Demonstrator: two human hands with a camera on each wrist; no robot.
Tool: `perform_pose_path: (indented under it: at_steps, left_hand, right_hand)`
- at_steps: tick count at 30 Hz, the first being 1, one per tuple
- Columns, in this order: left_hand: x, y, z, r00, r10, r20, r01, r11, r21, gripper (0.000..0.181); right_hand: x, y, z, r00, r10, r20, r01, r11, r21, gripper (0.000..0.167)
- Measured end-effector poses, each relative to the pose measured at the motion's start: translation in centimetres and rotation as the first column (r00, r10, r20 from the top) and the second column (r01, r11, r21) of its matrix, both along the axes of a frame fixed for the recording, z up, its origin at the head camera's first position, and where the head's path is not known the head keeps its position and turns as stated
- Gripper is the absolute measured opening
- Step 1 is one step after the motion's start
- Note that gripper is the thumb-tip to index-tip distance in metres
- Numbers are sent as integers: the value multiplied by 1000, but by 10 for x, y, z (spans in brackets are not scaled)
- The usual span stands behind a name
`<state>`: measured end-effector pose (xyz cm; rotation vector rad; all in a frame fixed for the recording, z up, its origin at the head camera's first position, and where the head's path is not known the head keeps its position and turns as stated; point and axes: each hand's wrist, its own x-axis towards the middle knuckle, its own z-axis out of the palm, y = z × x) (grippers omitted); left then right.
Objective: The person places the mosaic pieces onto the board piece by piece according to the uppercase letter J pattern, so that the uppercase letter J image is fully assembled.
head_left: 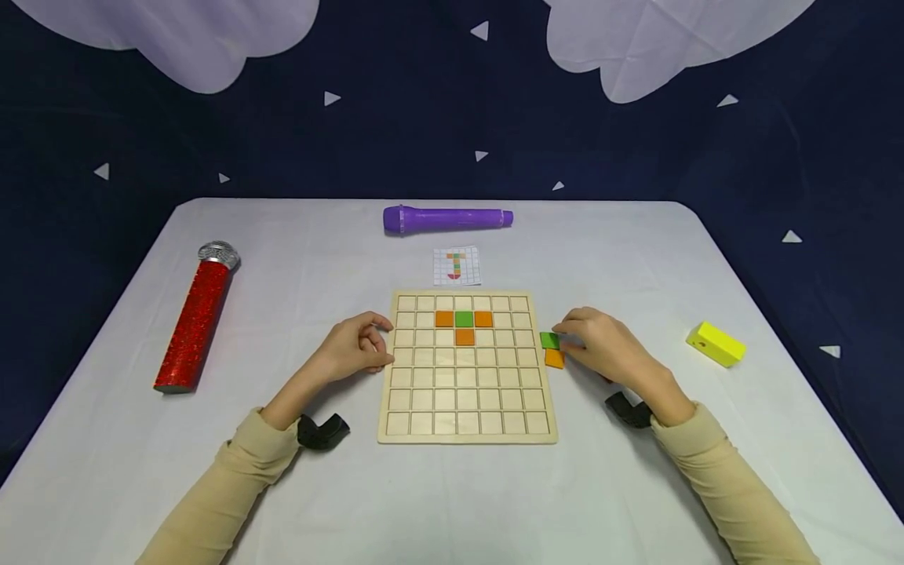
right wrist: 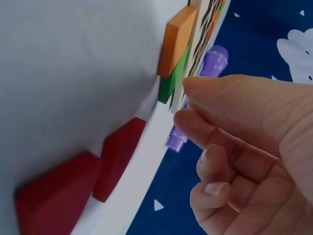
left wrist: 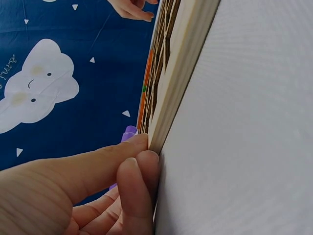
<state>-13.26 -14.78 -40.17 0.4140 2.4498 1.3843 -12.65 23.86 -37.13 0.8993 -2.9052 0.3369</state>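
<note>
A wooden grid board lies on the table, with orange tiles and a green tile set in its upper cells. My left hand touches the board's left edge with its fingertips. To the right of the board, my right hand hovers by a loose green tile and a loose orange tile. In the right wrist view nothing shows between the thumb and forefinger. Two red pieces lie nearby, mostly hidden under the right hand in the head view.
Behind the board lies a small card with a coloured J-shaped pattern, and past it a purple microphone. A red glittery microphone lies at left. A yellow block sits at right. Black wrist mounts hang by both wrists.
</note>
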Motion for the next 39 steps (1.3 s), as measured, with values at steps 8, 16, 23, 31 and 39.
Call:
perform_pose_path:
  at_steps: [8, 16, 23, 31, 39]
  left_hand:
    - [0, -1, 0, 1000, -2, 2, 2, 1000, 0, 44]
    - [0, -2, 1, 1000, -11, -6, 11, 1000, 2, 46]
    - [1, -1, 1, 1000, -8, -10, 8, 1000, 3, 46]
    - [1, -2, 2, 1000, -10, -18, 10, 1000, 4, 46]
    - [1, -1, 1, 1000, -6, -17, 6, 1000, -6, 44]
  right_hand:
    - [2, 1, -5, 1000, 6, -1, -6, 1000, -20, 21]
    - [-1, 0, -9, 1000, 24, -11, -24, 999, -27, 22]
    - [-6, -3, -9, 999, 32, 41, -31, 999, -11, 25]
    - [-8, -6, -3, 998, 33, 49, -34, 999, 7, 23]
    - [-8, -8, 6, 999, 27, 39, -27, 1000, -1, 21]
